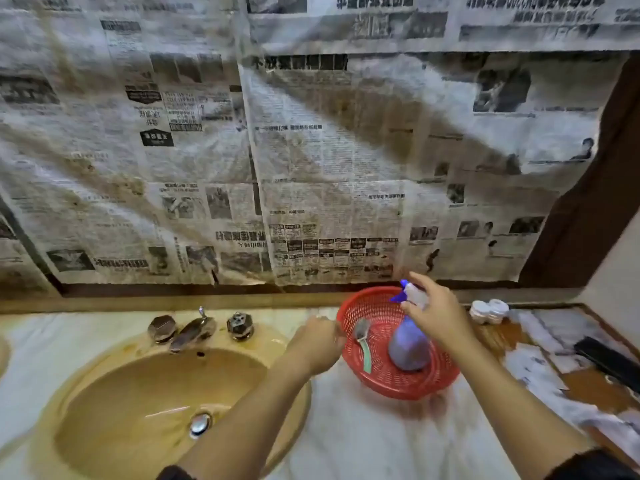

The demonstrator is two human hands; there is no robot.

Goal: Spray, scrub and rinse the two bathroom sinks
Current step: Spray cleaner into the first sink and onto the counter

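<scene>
- Nearest: two forearms reaching out over the marbled bench (363, 441); dark sleeve cuffs showing at the bottom edge.
- Sink (145, 407) sitting low and left; tan basin looking dry and unsprayed; metal drain plug (200, 424) lying at its floor; a sliver of the second sink (2, 355) showing at the far left edge, most of it out of view.
- Left hand (317, 344) lying against the rim of the red basket (349, 375), fingers curled at the edge; seemingly steadying it, though whether it is truly gripping I cannot tell.
- Right hand (438, 315) closing round the neck of the spray bottle (408, 344), just below the blue trigger head; fingers wrapping the top, index reaching forward.
- Basket contents: the spray bottle standing roughly upright in the middle, its base still inside; a scrub brush (363, 339) with a pale green handle leaning against the left wall, bristles up.
- Step in hand, by my reading: fetching the sprayer; spraying not yet begun; scrubbing and rinsing both still ahead.
- Next move calling for: lifting the bottle clear of the rim without tipping the basket; swinging it left over the basin; aiming the nozzle down.
- Further back: faucet (192, 332) and two faceted knobs behind the basin; small white jars (490, 311) right of the basket; a dark flat object (606, 362) at the far right, unidentifiable.
- Farthest: newspaper sheets (277, 150) covering the wall, stained brown.
</scene>
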